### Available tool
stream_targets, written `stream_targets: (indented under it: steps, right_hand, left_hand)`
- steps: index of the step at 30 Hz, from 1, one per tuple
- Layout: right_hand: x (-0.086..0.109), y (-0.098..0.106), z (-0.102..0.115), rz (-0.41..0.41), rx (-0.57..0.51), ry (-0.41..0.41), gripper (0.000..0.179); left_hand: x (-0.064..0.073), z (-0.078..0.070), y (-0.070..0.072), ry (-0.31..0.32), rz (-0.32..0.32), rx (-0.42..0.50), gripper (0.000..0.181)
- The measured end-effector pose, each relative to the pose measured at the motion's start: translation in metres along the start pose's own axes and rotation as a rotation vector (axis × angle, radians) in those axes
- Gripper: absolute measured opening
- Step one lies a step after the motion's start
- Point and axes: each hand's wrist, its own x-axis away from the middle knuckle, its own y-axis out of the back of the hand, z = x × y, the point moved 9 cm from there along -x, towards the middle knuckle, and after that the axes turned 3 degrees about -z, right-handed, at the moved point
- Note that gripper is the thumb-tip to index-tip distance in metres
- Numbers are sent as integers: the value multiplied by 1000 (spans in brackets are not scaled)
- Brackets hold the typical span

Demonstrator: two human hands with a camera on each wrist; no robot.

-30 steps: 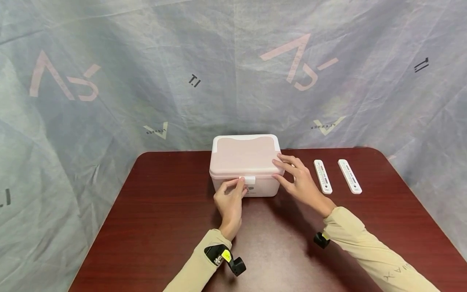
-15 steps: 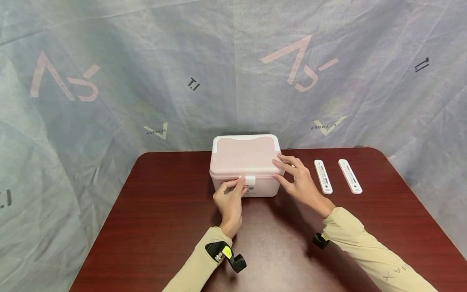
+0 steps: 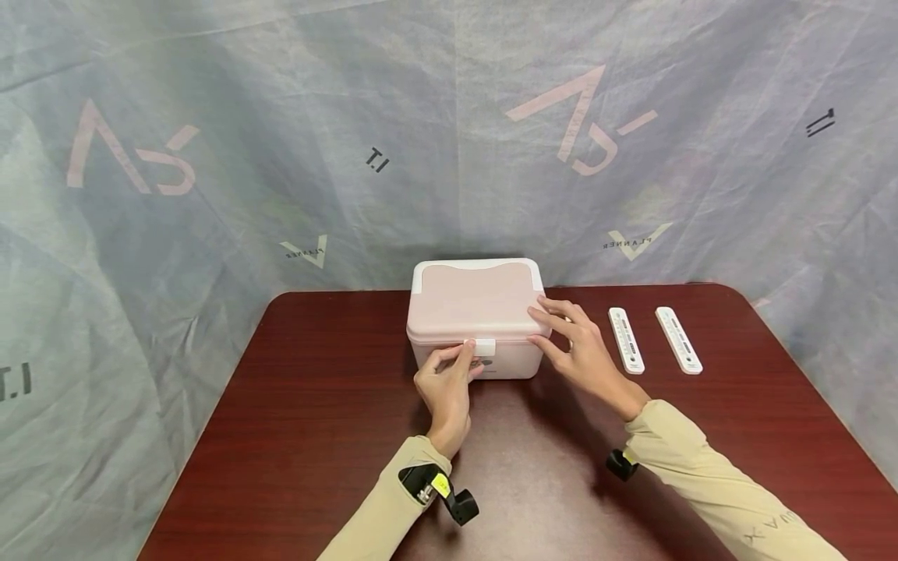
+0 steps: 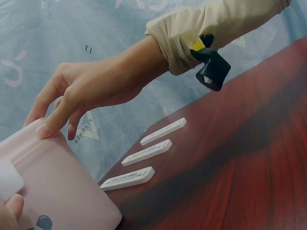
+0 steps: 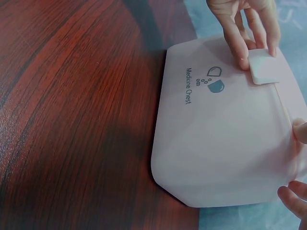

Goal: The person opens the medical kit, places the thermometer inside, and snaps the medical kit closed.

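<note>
the left hand (image 3: 447,393) pinches the white latch (image 3: 486,347); the right hand (image 3: 585,354) holds the right front corner of the lid (image 3: 477,300) between thumb and fingers. the smooth, pale pink, round-cornered box (image 3: 515,364) sits near the back edge of the wood-grained table (image 3: 316,405). flat white strips (image 3: 627,340) lie to its right; a creased grey sheet (image 3: 435,101) hangs behind.

White strips (image 4: 147,152): three, small markings, side by side, apart | table (image 3: 316,405): dark red-brown, wood grain, rounded far corners | grey cloth (image 3: 449,195) behind: creased, printed letters
</note>
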Motion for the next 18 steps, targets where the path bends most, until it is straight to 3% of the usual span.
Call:
stream_targets:
  steps: [18]
  right_hand:
    - [4,1,-2,-3,-10,12,44]
  left_hand:
    - [2,11,3,61,-46,56,25]
